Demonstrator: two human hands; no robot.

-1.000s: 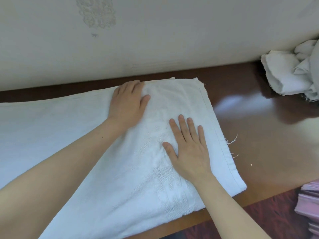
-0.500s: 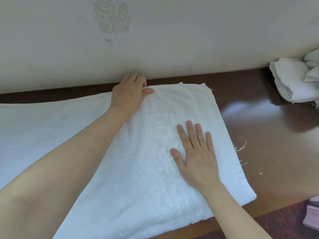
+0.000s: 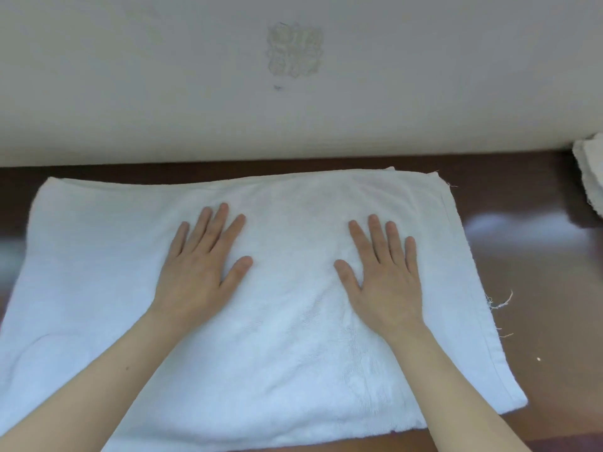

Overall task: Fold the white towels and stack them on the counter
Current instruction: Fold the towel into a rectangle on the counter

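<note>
A large white terry-cloth towel lies spread flat on the dark brown polished wooden counter, its far edge close to the off-white wall and its near edge close to the counter's near edge. The left hand rests palm-down on the towel left of its middle, fingers straight and slightly fanned, thumb out to the right. The right hand lies palm-down right of the middle, well apart from the left, fingers straight and close together, thumb out to the left. Neither hand grasps any cloth. Loose frayed threads trail from the towel's right hem onto the counter. At the far right edge, a crumpled white towel sits against the wall, mostly cut off from view.
</note>
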